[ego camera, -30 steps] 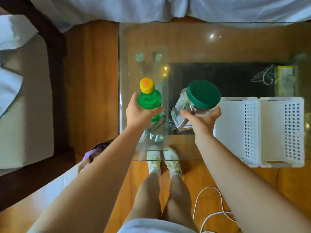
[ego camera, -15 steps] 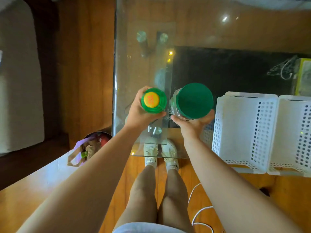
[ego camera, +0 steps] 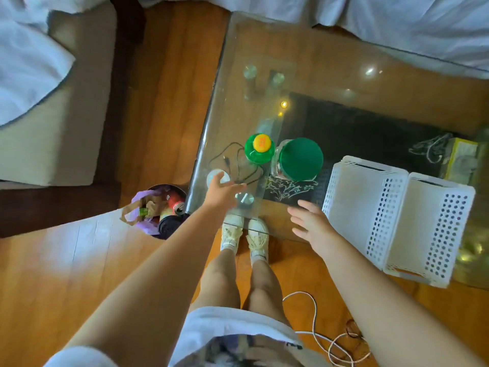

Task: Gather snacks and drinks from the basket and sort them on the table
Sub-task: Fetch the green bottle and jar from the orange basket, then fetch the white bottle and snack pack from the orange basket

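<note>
Green bottle (ego camera: 258, 149) with yellow cap, green-lidded clear jar (ego camera: 298, 160), white perforated baskets (ego camera: 397, 215).

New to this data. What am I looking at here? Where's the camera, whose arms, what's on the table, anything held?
No robot here: a person does the task with bare hands. The single camera sits on their head and looks down, so you see their own arms, legs and shoes.

The left hand and the right hand are both open with spread fingers and hold nothing.

On the clear glass table a green plastic bottle with a yellow cap stands upright beside a clear jar with a wide green lid; whether they touch is hard to tell. To the right lie two white perforated plastic bins, side by side.

On the wooden floor at the table's left corner stands a dark round basket with a red can, a purple bag and other items too blurred to name.
</note>
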`<state>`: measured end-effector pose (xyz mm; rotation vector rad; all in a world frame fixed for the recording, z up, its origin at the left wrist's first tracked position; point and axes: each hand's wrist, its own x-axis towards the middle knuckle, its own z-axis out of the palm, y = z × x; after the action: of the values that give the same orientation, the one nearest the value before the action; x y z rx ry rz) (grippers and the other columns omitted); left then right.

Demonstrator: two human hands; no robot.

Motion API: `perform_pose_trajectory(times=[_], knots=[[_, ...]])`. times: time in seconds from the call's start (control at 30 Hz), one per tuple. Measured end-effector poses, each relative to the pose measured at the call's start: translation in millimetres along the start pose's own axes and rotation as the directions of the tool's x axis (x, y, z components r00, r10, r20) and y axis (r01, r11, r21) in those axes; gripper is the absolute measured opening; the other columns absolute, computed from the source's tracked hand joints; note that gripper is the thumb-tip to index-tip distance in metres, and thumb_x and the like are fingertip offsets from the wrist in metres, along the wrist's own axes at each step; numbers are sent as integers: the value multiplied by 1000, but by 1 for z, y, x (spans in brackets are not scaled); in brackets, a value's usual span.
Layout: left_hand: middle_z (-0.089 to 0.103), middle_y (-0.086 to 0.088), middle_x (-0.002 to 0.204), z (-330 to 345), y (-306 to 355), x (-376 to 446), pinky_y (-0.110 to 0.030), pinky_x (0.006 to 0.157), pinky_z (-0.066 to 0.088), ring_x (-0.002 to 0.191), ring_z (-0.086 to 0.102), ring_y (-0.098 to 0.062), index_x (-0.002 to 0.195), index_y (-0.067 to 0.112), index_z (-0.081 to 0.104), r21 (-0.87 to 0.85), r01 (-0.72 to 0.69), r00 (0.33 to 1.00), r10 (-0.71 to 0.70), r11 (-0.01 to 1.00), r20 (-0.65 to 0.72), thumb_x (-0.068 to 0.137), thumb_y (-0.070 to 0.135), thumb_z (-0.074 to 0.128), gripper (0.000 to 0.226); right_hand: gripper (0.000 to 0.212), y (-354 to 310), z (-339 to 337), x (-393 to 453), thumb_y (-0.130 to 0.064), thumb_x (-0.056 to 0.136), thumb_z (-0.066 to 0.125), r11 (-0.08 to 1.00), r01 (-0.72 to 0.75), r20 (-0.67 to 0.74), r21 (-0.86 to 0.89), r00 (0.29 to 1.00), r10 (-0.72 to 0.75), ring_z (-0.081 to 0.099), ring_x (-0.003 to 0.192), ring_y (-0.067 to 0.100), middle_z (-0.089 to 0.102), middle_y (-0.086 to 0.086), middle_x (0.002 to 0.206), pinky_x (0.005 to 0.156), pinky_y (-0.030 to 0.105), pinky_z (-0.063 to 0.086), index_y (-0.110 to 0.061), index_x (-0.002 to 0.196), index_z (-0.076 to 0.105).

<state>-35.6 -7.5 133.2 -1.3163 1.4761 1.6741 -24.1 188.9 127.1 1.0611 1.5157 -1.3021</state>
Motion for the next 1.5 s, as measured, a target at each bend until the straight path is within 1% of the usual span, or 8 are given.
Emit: perform_pose_trajectory(times=[0.07, 0.2, 0.43, 0.63, 0.87, 1.1, 1.3, 1.5], knots=[[61, -5, 89, -20, -13, -23, -25, 59, 42, 68, 57, -12, 136, 10, 40, -111, 28, 1000, -27, 993, 13, 88, 3, 59, 53, 42, 5, -10, -21, -13, 91, 55, 998, -2, 65, -56, 998, 6, 56, 110, 25, 56, 13, 128, 93, 39, 45, -13, 132, 45], [67, 4, 63, -58, -54, -73, -23, 58, 46, 49, 61, -5, 107, 16, 56, -247, 43, 995, -63, 968, -75, 93, 7, 51, 18, 28, 13, -15, -56, -14, 94, 50, 973, 28, 43, -227, 999, -19, 60, 94, 25, 63, 10, 97, 85, 37, 48, -11, 122, 52], [58, 4, 56, -116, -155, -174, -21, 49, 32, 48, 48, -8, 78, 20, 59, -521, 8, 955, -161, 853, -249, 91, 16, 53, 15, 13, 25, 29, -107, -14, 94, 49, 759, 139, 123, -636, 989, -79, 53, 63, 16, 60, 7, 75, 57, 24, 41, -13, 105, 56], [56, 5, 59, -164, -264, -245, -18, 42, 32, 29, 44, 2, 76, 19, 58, -766, -41, 857, -371, 641, -357, 90, 19, 54, 15, 6, 63, 128, -148, -17, 91, 52, 402, 299, 289, -866, 953, -88, 52, 59, 15, 59, 6, 71, 55, 24, 41, -14, 95, 56], [50, -3, 64, -186, -419, -310, -20, 43, 28, 39, 44, -7, 74, 13, 53, -967, -133, 755, -610, 217, -240, 94, 15, 50, 21, 13, 177, 269, -214, -22, 92, 53, -50, 458, 457, -887, 889, 35, 60, 67, 14, 61, 3, 77, 61, 23, 49, -21, 79, 53], [45, -4, 67, -193, -550, -355, -22, 49, 28, 56, 39, -12, 73, 7, 50, -973, -175, 723, -691, -151, -23, 96, 20, 47, 27, 6, 307, 355, -275, -24, 92, 54, -207, 631, 608, -747, 775, 171, 63, 79, 17, 62, 5, 86, 60, 22, 49, -22, 88, 56], [52, -1, 70, -209, -602, -363, -22, 50, 32, 59, 46, -11, 74, 13, 53, -925, -249, 715, -699, -286, 24, 92, 21, 52, 20, 10, 366, 388, -288, -18, 93, 51, -246, 615, 567, -749, 788, 241, 58, 63, 15, 60, 6, 74, 55, 21, 48, -19, 86, 57], [56, -2, 73, -281, -605, -357, -22, 51, 35, 61, 48, -11, 88, 10, 56, -910, -284, 769, -638, -302, -28, 91, 21, 56, 12, 6, 373, 430, -266, -12, 90, 53, -307, 465, 458, -830, 883, 101, 39, 39, 11, 48, 6, 57, 39, 17, 31, -11, 86, 57]])
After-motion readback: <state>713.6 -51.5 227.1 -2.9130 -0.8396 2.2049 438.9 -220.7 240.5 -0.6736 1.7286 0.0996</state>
